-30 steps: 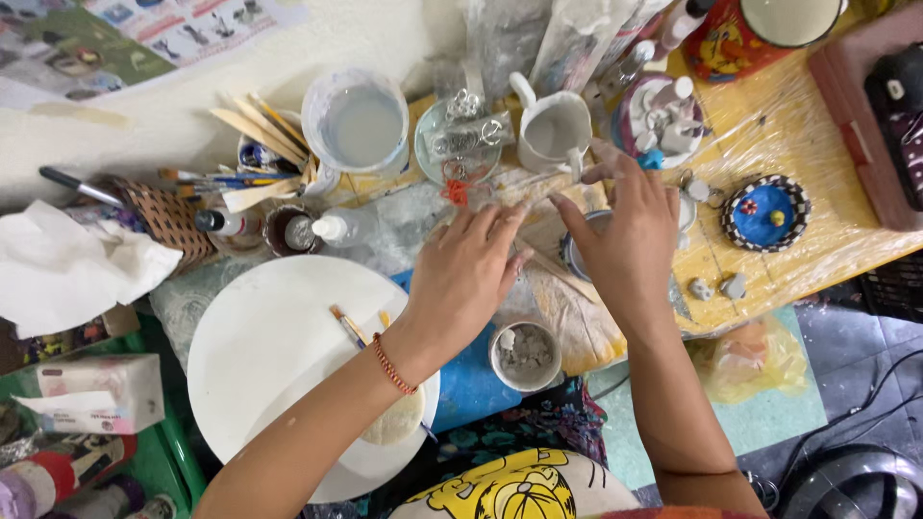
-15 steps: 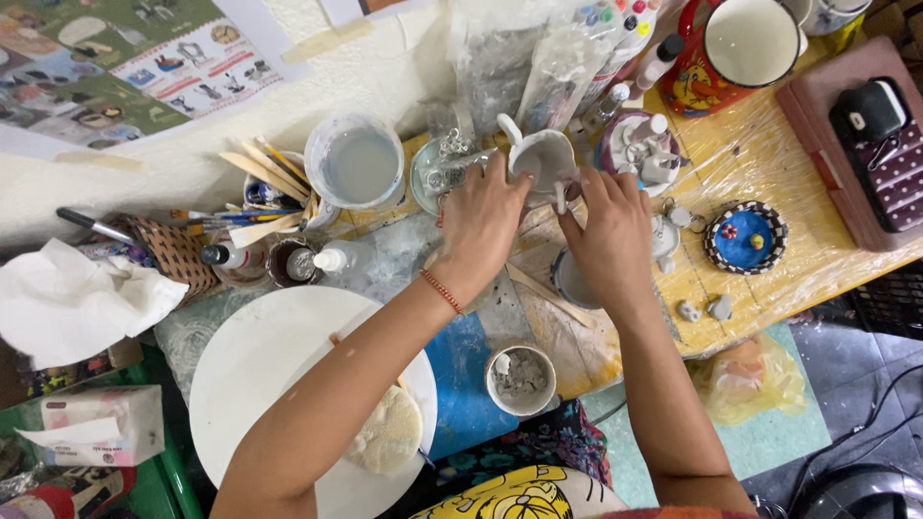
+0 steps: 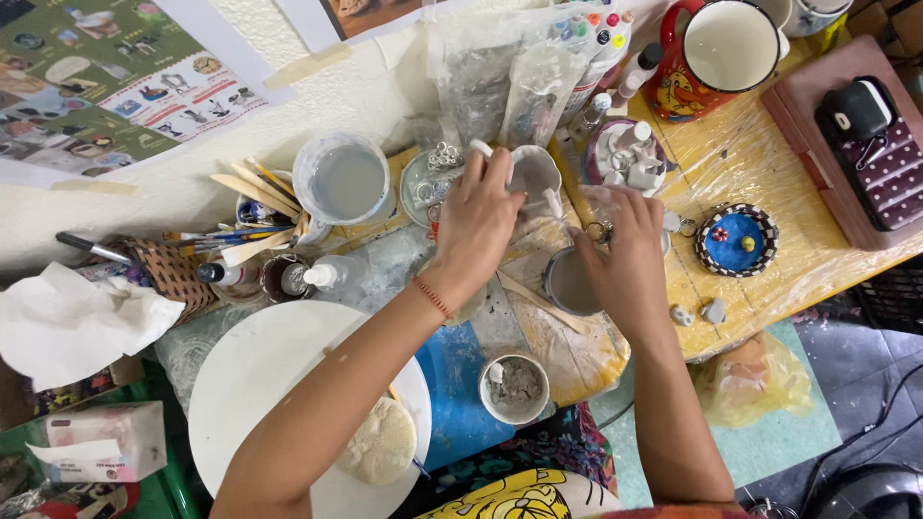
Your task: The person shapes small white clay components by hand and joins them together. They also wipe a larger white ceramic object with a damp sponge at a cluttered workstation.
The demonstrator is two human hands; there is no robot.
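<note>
Gripping white clay jug (image 3: 535, 176) at rim, left hand (image 3: 478, 223) closed | right hand (image 3: 630, 258) cupping grey bowl (image 3: 569, 283) | jug likely fragile, support body.

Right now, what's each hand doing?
Left hand: fingers closed on the white pitcher.
Right hand: resting on the small grey cup; grip cannot be told.

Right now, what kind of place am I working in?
Most likely a home craft or pottery table. A jar of brushes and wooden tools, a cup of grey water, a white round board with a clay disc, and the left hand on an unglazed white pitcher.
</note>
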